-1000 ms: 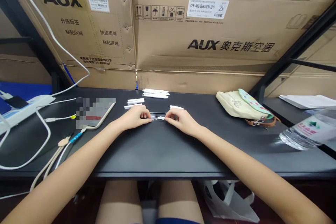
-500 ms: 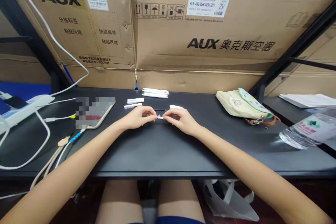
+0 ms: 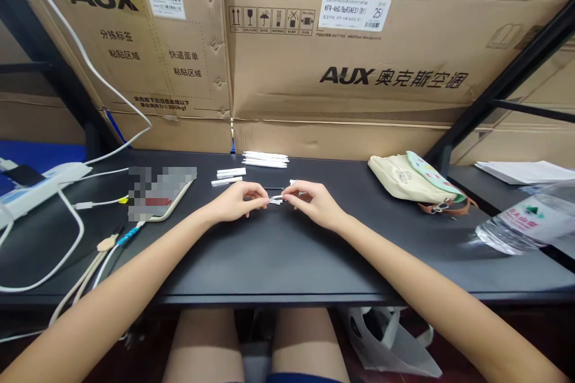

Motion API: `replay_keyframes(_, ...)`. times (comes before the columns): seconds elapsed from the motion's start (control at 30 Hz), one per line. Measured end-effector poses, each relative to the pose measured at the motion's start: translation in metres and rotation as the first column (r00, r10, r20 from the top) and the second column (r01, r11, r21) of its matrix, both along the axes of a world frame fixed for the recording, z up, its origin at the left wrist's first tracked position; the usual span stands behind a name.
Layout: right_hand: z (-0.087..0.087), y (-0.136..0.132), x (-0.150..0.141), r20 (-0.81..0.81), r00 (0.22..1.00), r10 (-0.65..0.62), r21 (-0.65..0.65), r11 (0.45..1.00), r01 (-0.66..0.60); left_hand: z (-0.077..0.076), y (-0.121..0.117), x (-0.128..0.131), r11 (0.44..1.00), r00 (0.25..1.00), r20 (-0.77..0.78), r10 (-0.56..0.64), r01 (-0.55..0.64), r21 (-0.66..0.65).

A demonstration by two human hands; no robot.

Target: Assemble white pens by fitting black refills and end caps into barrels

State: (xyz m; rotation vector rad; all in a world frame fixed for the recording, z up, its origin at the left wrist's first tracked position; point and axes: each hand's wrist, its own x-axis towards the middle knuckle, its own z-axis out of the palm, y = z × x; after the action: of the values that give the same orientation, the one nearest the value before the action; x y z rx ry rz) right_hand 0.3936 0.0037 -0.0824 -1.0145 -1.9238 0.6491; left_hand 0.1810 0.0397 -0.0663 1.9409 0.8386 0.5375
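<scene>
My left hand (image 3: 240, 198) and my right hand (image 3: 313, 200) face each other just above the desk, each closed in a pinch. Between their fingertips is a small white and clear pen part (image 3: 275, 198), gripped from both sides; its ends are hidden by the fingers. Just behind it lies a thin dark rod like a pen refill (image 3: 275, 188). A white piece (image 3: 293, 182) shows partly behind my right hand. Beyond my left hand rest white pen caps or short tubes (image 3: 231, 173), and several white pen barrels (image 3: 266, 159) lie together at the back.
On the left are a phone (image 3: 177, 191), charging cables (image 3: 92, 269) and a white power strip (image 3: 49, 188). A cream pouch (image 3: 395, 176) and a tilted water bottle (image 3: 525, 221) stand on the right. Cardboard boxes (image 3: 278, 96) line the back of the black desk (image 3: 278, 257).
My right hand has shifted slightly right, away from my left hand. More of the small white part shows between the fingertips, and less of the white piece behind.
</scene>
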Motion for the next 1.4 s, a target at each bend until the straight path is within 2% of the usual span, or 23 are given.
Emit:
replay_keyframes(0.07,0.003,-0.002,0.001,0.093,0.996,0.008,0.106,0.994,-0.018,-0.002,0.000,0.002,0.999,0.999,0.032,0.011,-0.010,-0.033)
replay_keyframes(0.13,0.004,-0.003,-0.001,0.117,0.993,0.022,0.141,0.989,-0.039,-0.004,0.000,0.004,0.997,0.998,0.063,0.018,-0.013,-0.072)
replay_keyframes(0.23,0.000,-0.005,-0.007,-0.074,0.997,0.006,0.028,1.000,-0.004,-0.004,-0.003,0.007,0.993,0.995,0.096,0.008,0.003,-0.119)
replay_keyframes(0.33,-0.004,-0.004,-0.014,-0.339,0.939,-0.062,-0.142,0.990,0.014,-0.002,-0.007,0.010,0.985,0.990,0.138,0.021,0.003,-0.171)
replay_keyframes(0.4,-0.005,-0.004,-0.016,-0.419,0.906,-0.063,-0.199,0.980,-0.024,-0.001,-0.010,0.011,0.975,0.985,0.164,0.051,-0.014,-0.220)
replay_keyframes(0.6,-0.002,-0.003,-0.014,-0.463,0.886,-0.033,-0.236,0.968,-0.088,-0.001,-0.012,0.012,0.954,0.971,0.210,0.118,-0.052,-0.297)
replay_keyframes(0.9,-0.004,-0.003,-0.015,-0.480,0.876,-0.044,-0.239,0.968,-0.082,-0.003,-0.015,0.018,0.969,0.962,0.252,0.109,-0.047,-0.242)
replay_keyframes(0.97,-0.004,-0.002,-0.015,-0.494,0.866,-0.071,-0.264,0.962,-0.071,-0.001,-0.011,0.015,0.988,0.973,0.215,0.083,-0.051,-0.148)
replay_keyframes(1.03,-0.005,0.000,-0.014,-0.513,0.850,-0.120,-0.283,0.958,-0.035,0.002,0.000,0.005,0.992,0.988,0.128,0.088,-0.100,0.082)
replay_keyframes(1.07,-0.005,0.001,-0.013,-0.522,0.840,-0.151,-0.287,0.958,-0.006,0.004,0.007,-0.002,0.951,0.988,0.067,0.137,-0.151,0.268)
replay_keyframes(1.1,-0.005,0.003,-0.012,-0.529,0.830,-0.178,-0.287,0.958,0.022,0.005,0.015,-0.010,0.866,0.975,0.018,0.222,-0.206,0.457)
replay_keyframes(1.13,-0.005,0.004,-0.010,-0.533,0.822,-0.198,-0.286,0.957,0.045,0.005,0.023,-0.019,0.774,0.955,-0.052,0.293,-0.205,0.599)
replay_keyframes(1.17,-0.006,0.006,-0.009,-0.535,0.818,-0.212,-0.285,0.956,0.062,0.004,0.030,-0.026,0.704,0.929,-0.115,0.352,-0.181,0.686)
replay_keyframes(1.2,-0.006,0.007,-0.008,-0.535,0.816,-0.221,-0.285,0.956,0.072,0.003,0.036,-0.033,0.666,0.902,-0.174,0.394,-0.150,0.731)
replay_keyframes(1.23,-0.007,0.008,-0.007,-0.534,0.815,-0.225,-0.285,0.955,0.077,0.001,0.041,-0.037,0.653,0.873,-0.239,0.425,-0.113,0.749)
replay_keyframes(1.33,-0.008,0.007,-0.008,-0.530,0.817,-0.227,-0.284,0.955,0.081,-0.004,0.047,-0.041,0.659,0.786,-0.395,0.475,-0.020,0.752)
replay_keyframes(1.4,-0.008,0.007,-0.009,-0.531,0.817,-0.227,-0.281,0.956,0.083,-0.004,0.044,-0.037,0.669,0.755,-0.443,0.483,0.009,0.744)
